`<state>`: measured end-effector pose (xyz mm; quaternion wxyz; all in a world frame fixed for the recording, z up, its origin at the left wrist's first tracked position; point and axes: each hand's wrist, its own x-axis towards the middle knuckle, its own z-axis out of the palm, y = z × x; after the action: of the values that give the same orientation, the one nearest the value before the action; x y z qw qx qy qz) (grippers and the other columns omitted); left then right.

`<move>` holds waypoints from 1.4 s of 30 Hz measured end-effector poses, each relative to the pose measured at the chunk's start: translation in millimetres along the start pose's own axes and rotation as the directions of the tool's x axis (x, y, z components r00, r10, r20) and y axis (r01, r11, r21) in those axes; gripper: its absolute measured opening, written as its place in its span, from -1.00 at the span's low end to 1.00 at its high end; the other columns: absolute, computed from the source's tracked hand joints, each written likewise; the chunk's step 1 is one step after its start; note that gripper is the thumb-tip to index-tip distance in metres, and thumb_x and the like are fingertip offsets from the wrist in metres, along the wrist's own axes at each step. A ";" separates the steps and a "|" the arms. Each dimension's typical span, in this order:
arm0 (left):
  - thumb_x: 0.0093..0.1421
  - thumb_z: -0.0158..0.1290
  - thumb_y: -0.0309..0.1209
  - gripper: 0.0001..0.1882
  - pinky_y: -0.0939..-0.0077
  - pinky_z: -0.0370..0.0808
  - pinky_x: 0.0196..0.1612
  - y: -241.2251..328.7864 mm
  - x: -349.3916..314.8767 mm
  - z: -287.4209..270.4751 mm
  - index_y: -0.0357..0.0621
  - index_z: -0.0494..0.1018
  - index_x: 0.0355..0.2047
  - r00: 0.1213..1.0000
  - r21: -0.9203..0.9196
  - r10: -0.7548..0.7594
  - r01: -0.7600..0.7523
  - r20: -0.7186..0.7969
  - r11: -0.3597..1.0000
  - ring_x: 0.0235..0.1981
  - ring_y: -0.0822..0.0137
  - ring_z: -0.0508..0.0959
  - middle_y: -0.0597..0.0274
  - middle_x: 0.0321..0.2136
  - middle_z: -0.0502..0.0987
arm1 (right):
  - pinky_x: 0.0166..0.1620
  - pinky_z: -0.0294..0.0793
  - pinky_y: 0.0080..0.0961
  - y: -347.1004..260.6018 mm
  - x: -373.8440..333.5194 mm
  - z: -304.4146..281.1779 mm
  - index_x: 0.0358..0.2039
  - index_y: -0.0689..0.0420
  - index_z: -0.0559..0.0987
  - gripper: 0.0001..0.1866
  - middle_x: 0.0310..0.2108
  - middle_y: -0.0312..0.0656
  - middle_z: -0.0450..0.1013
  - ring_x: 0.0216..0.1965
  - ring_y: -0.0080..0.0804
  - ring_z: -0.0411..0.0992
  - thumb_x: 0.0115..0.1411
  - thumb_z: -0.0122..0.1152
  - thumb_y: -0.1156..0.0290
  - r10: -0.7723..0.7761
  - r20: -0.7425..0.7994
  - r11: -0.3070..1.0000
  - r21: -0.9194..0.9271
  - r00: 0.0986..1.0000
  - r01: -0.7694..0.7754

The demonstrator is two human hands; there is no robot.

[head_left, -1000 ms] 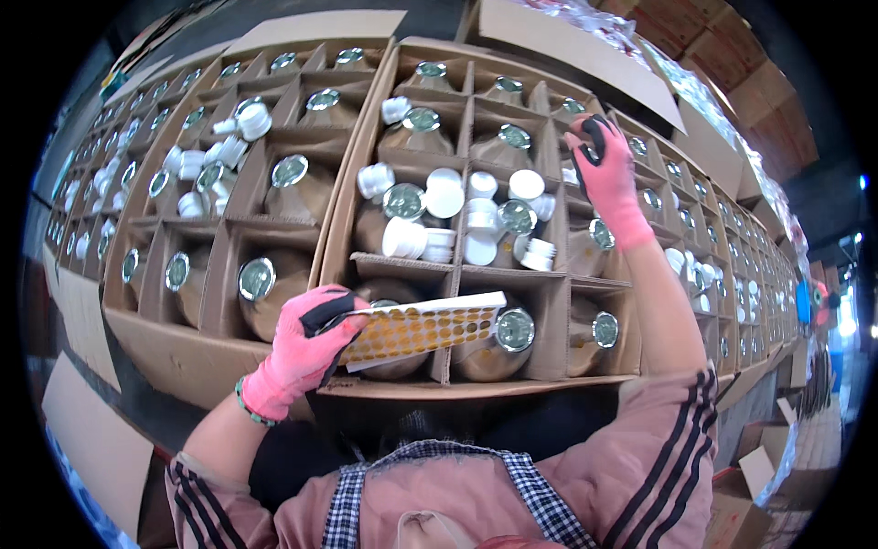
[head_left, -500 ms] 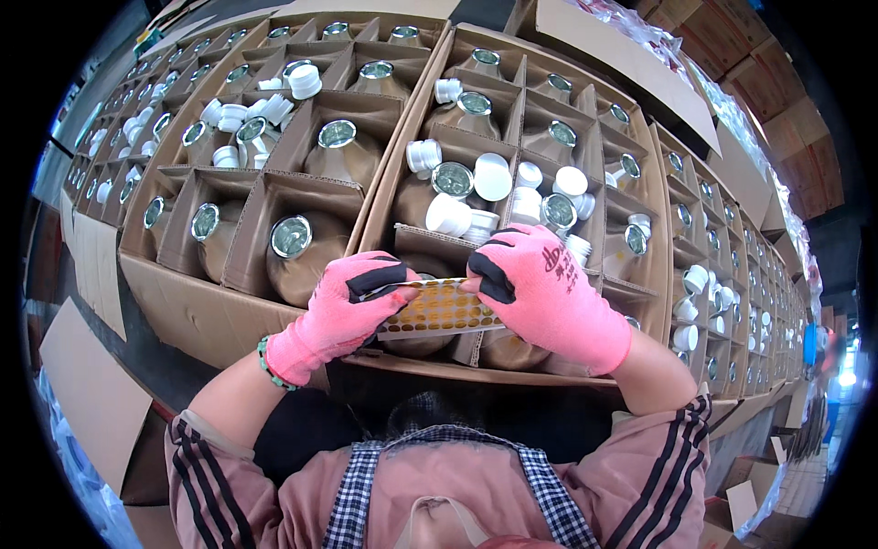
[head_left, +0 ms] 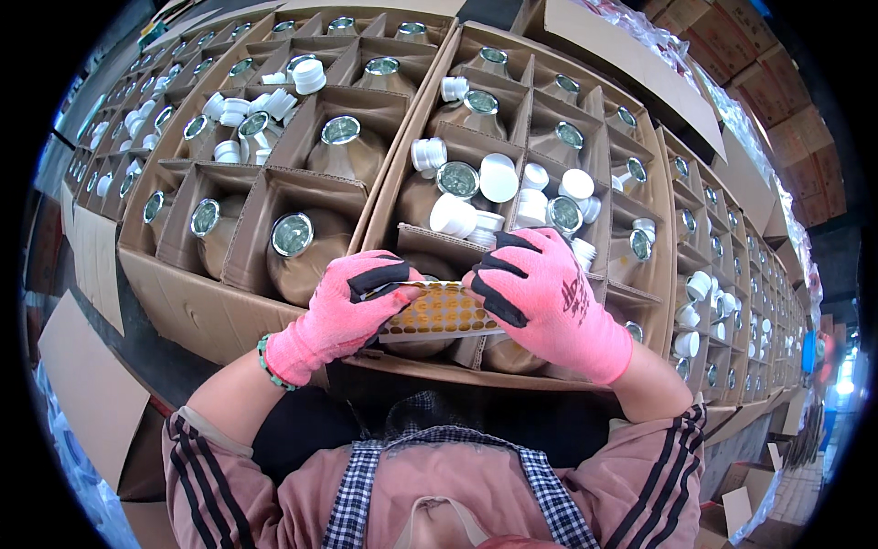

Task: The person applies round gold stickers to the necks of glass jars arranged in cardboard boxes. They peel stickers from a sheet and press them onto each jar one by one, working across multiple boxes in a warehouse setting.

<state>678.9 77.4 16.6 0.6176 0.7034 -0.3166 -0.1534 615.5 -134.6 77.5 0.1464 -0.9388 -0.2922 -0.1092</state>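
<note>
Nearest: person in pink shirt (head_left: 439, 489) with black sleeve stripes, checked apron straps (head_left: 352, 489). Green bracelet (head_left: 265, 363) on the left wrist. Both hands in pink gloves with black-coated fingers; dark print on the back of the right glove (head_left: 599, 334).

Left hand (head_left: 347, 306) closed on the left end of the sheet (head_left: 437, 311), thumb on top near the upper edge. Right hand (head_left: 549, 306) has fingertips bunched at the sheet's upper right corner, touching; cannot tell whether they pinch it or a single sticker. Sheet is white with rows of round gold stickers, between the two hands, over the front edge of the middle box (head_left: 439, 371); any lettering on the stickers is too small to make out.

Middle box is open cardboard, split by dividers (head_left: 521, 101) into cells. Bottles (head_left: 320, 261) stand in the cells, brownish bodies, silvery rims. White caps (head_left: 498, 177) lie in groups around some of the necks. Left box (head_left: 206, 297) is packed alike, caps in it too; right boxes (head_left: 672, 183) run on in a row, also with bottles and caps.

Cardboard flaps (head_left: 91, 393) at left over a dark floor (head_left: 151, 320). Clear film (head_left: 768, 178) along the far right side. Beyond it, stacked brown cartons (head_left: 786, 119), faint reddish print, too blurred to read.
</note>
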 end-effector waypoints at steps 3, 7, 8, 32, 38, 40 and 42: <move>-0.05 0.06 -0.53 -0.87 0.61 0.34 -0.38 -1.2 -1.5 -0.6 -0.30 0.46 -0.44 0.999 -0.030 -0.044 0.045 0.014 0.999 -0.49 0.42 0.41 0.20 -0.54 0.43 | -0.17 0.26 -0.27 0.0 -1.1 -0.6 -0.38 0.09 0.41 -0.62 -0.41 -0.20 0.32 -0.22 -0.14 0.30 -0.34 0.21 0.43 -0.055 -0.008 0.998 -0.020 0.998 0.055; -0.04 0.04 -0.55 -0.87 0.65 0.31 -0.35 7.1 -0.2 0.6 -0.35 0.45 -0.44 0.993 -0.040 -0.110 0.112 0.036 0.993 -0.42 0.49 0.38 0.24 -0.47 0.40 | -0.16 0.26 -0.26 2.3 -3.3 1.4 -0.38 0.09 0.40 -0.60 -0.40 -0.20 0.32 -0.20 -0.13 0.29 -0.37 0.20 0.45 -0.063 0.014 0.996 -0.054 0.998 0.064; -0.04 0.04 -0.55 -0.87 0.65 0.31 -0.35 7.6 0.3 1.3 -0.35 0.45 -0.44 0.995 -0.029 -0.098 0.099 0.033 0.995 -0.42 0.49 0.38 0.24 -0.47 0.40 | -0.16 0.26 -0.26 3.1 -3.9 3.5 -0.38 0.09 0.41 -0.61 -0.40 -0.20 0.32 -0.19 -0.14 0.29 -0.35 0.20 0.44 -0.061 0.009 0.997 -0.051 0.998 0.061; -0.04 0.05 -0.51 -0.84 0.64 0.31 -0.36 8.4 0.9 -0.2 -0.35 0.45 -0.43 0.993 -0.048 -0.108 0.111 0.051 0.993 -0.45 0.49 0.37 0.25 -0.50 0.39 | 0.14 -0.02 -0.08 220.4 56.2 23.4 -0.14 0.08 0.42 -0.60 0.09 -0.09 0.08 0.16 0.06 -0.06 -0.07 0.11 0.35 0.697 0.277 0.632 -0.673 0.661 -0.384; -0.04 0.04 -0.53 -0.86 0.65 0.32 -0.36 7.5 0.1 -0.2 -0.34 0.45 -0.43 0.993 -0.060 -0.105 0.108 0.046 0.992 -0.45 0.49 0.37 0.24 -0.50 0.40 | 0.12 -0.01 -0.04 211.7 57.6 25.3 -0.20 0.07 0.46 -0.65 0.02 -0.08 0.16 0.13 0.03 0.00 -0.08 0.04 0.40 0.666 0.203 0.594 -0.727 0.717 -0.345; -0.04 0.03 -0.54 -0.87 0.64 0.32 -0.36 9.3 1.5 -1.3 -0.33 0.45 -0.43 0.994 -0.026 -0.092 0.094 0.058 0.995 -0.45 0.48 0.38 0.24 -0.50 0.41 | 0.10 0.03 -0.08 214.2 57.1 25.1 -0.26 0.09 0.47 -0.67 0.03 -0.07 0.15 0.11 0.05 0.03 -0.12 0.12 0.37 0.656 0.141 0.575 -0.729 0.741 -0.370; -0.03 0.06 -0.49 -0.86 0.62 0.35 -0.41 4.0 2.2 0.4 -0.29 0.46 -0.44 1.000 -0.013 -0.020 0.021 0.021 1.000 -0.52 0.48 0.40 0.19 -0.55 0.43 | 0.05 0.12 -0.13 215.2 50.7 28.4 -0.34 0.09 0.49 -0.71 -0.03 -0.05 0.21 0.04 -0.01 0.12 -0.17 0.15 0.36 0.568 0.002 0.565 -0.728 0.823 -0.389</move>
<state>679.4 75.6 20.8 0.6172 0.7010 -0.3148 -0.1690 784.7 -267.9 20.2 -0.2316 -0.9710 0.0241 -0.0548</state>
